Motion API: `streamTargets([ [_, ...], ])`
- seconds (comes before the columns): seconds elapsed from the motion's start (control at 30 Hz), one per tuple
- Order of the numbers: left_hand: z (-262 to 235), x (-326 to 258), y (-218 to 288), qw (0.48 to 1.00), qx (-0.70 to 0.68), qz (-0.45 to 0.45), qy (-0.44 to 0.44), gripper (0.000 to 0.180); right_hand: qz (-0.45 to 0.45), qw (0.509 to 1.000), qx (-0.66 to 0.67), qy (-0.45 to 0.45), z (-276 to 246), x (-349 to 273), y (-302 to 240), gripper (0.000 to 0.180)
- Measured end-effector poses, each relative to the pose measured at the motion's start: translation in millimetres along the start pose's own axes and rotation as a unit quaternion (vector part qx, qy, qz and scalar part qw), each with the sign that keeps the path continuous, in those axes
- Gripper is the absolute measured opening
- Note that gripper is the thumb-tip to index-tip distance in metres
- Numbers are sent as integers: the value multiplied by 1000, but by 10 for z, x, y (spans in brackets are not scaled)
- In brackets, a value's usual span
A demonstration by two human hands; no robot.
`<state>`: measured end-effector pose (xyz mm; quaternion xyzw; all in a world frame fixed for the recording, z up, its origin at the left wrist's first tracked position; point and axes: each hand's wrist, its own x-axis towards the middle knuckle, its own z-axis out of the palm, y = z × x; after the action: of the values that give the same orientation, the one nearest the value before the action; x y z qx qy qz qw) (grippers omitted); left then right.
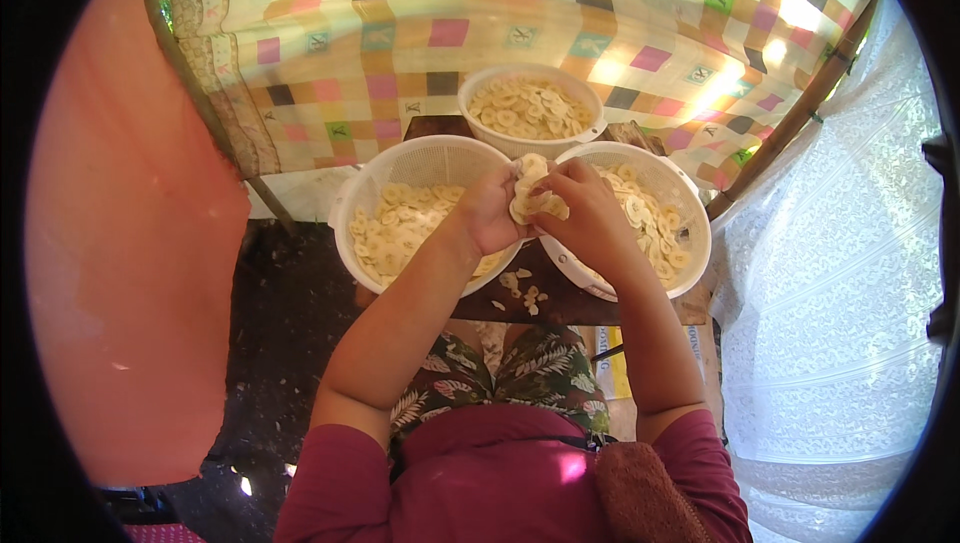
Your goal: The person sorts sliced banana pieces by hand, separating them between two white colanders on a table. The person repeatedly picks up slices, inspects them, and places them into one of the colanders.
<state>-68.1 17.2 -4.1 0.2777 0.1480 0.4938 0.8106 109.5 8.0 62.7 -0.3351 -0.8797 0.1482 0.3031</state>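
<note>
Both hands meet over the gap between two white plastic baskets. My left hand (488,211) is cupped around a small stack of pale banana slices (530,175). My right hand (588,213) pinches at the lower part of the same stack, its fingertips against the slices. Below my left forearm is the left basket (343,233), partly filled with round banana slices (392,233). Beneath my right hand stands the right basket (700,243), which also holds banana slices (652,223). My forearms hide part of both baskets.
A third white basket (470,121) of banana slices stands at the far side of the dark wooden table (480,305). Slice scraps (525,291) lie near its front edge. A checkered sheet (430,33) hangs behind, an orange sheet (140,243) left, white lace fabric (830,323) right.
</note>
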Motion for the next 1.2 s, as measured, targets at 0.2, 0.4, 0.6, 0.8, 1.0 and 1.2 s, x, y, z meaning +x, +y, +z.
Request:
streamTargets([
  [0.2,-80,16,9,997,-66,-14,-21,48,3,999,-33,-5,42,10,-65,24],
  [0.4,104,-25,-35,997,22,52,58,49,20,1000,-3,-14,56,3,-95,22],
  [0.6,-10,-18,15,992,-48,33,-108,51,25,998,60,-14,34,-2,-32,18],
  [0.8,149,-40,3,997,-3,42,68,51,78,987,83,115,-263,14,282,22],
  [1.0,207,-47,7,996,-10,46,70,52,81,992,-13,94,-374,-63,321,28],
  [1.2,218,-72,-3,997,30,56,38,44,54,998,31,8,-155,-46,126,31],
])
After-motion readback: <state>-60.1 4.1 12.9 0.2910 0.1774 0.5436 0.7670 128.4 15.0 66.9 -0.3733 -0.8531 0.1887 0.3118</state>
